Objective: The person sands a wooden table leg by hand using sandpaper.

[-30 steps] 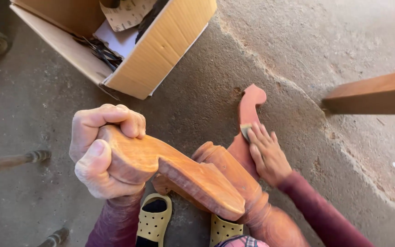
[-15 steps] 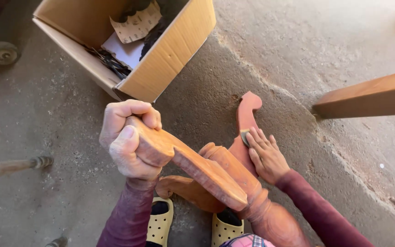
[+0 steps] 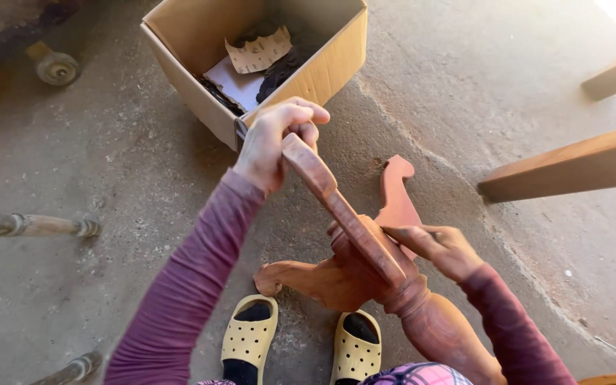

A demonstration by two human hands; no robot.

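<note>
Reddish-brown carved wooden pedestal base (image 3: 365, 274), a turned column with three curved, scroll-ended legs, stands tipped on a dusty concrete floor (image 3: 122, 171) between the person's knees, just above a pair of pale yellow perforated clogs (image 3: 251, 339). One leg rises toward the camera, its bare wood smooth and matte with a paler edge; a second splays left along the floor and a third points away to the upper right. The left hand (image 3: 276, 142), in a mauve long sleeve (image 3: 187, 285), has its fingers curled tightly around the tip of the raised leg. The right hand (image 3: 440, 249) is pressed against the joint where the legs meet the column, fingers bunched together; whether something is pinched under them cannot be made out. The column's lower end is cut off at the bottom edge, behind a scrap of pink plaid fabric (image 3: 422, 374). Beyond the left hand sits an open brown cardboard box (image 3: 322, 68) holding torn sheets of tan and dark paper (image 3: 258, 53), its contents partly in shadow. Two plain pale wooden beams (image 3: 565, 167) jut in from the right, cropped by the frame. Dark turned spindles (image 3: 30, 224) lie at the left edge, and a small round caster-like object (image 3: 55, 68) sits blurred at upper left.
</note>
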